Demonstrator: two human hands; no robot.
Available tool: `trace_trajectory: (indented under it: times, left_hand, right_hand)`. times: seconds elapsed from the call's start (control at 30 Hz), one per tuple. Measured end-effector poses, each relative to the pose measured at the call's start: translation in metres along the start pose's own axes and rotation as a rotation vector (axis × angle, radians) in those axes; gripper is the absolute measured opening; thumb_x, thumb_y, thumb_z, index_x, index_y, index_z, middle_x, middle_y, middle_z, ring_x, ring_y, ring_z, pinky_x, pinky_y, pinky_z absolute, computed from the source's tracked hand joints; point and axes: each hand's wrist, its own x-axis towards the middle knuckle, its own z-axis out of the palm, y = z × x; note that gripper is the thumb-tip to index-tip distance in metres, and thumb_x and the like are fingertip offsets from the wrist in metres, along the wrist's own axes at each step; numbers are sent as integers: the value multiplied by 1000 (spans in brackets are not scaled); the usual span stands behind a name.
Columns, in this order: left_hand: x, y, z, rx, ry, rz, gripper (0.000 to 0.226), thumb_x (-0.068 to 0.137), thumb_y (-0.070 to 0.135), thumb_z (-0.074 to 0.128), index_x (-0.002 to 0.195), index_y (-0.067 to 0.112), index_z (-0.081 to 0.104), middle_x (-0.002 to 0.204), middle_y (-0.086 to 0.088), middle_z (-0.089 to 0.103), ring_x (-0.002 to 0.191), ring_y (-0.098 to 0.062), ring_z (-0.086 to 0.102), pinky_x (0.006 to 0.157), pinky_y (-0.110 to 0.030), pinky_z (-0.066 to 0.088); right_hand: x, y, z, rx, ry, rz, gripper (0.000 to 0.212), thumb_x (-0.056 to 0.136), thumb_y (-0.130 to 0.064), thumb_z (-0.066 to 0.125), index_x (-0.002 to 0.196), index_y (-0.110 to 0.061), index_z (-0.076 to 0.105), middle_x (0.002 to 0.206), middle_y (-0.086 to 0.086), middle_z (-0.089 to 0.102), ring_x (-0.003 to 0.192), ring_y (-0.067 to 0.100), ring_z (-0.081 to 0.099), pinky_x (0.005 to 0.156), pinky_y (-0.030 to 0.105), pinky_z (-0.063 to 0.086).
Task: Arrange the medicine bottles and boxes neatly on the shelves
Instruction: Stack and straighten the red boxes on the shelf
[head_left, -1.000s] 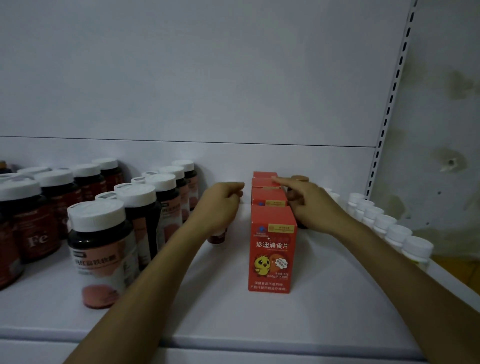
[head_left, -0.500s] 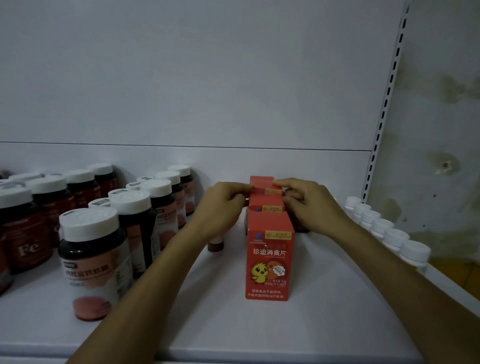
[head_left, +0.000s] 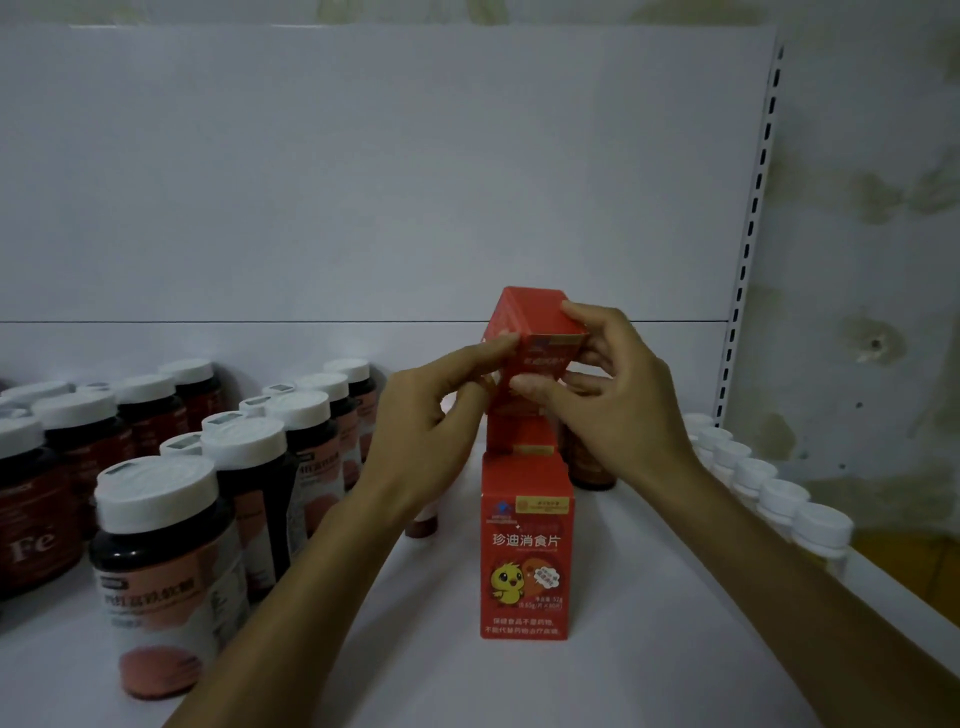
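Note:
Both hands hold one red medicine box (head_left: 530, 319) lifted and tilted above the row of red boxes. My left hand (head_left: 431, 421) pinches its left edge, and my right hand (head_left: 618, 384) grips its right side and bottom. The front red box (head_left: 527, 551), printed with a yellow chick, stands upright on the white shelf (head_left: 597, 675). Another red box (head_left: 519, 431) stands behind it, partly hidden by my hands.
Dark jars with white lids (head_left: 156, 566) crowd the shelf's left half in rows. A line of small white-capped bottles (head_left: 779, 499) runs along the right edge. A brown bottle (head_left: 589, 467) stands behind my right wrist. The slotted upright (head_left: 748, 249) marks the shelf's right end.
The rear red box has been lifted off the shelf by both hands and tilted up above the row. The camera view has tipped downward slightly.

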Motion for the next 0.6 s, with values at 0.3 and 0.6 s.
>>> trace_trajectory:
  times: [0.3,0.6]
  left_hand:
    - [-1,4,3,53,105,133,67,88,39,55,147,19,29,149,10,35,134,-4,38,106,-24,39]
    - [-1,1,-2,-36,179,-2,62,70,40,78,122,25,47,119,23,58,114,-1,56,96,-19,46]
  right_hand:
    - [1,-6,-3,333,138,22,63,73,-8,76,120,-26,39,119,2,58,106,7,61,84,22,53]
    - [8,-1,-19,981,-243,273,86,63,9,75,139,-17,43,105,6,66,101,19,66,78,28,56]
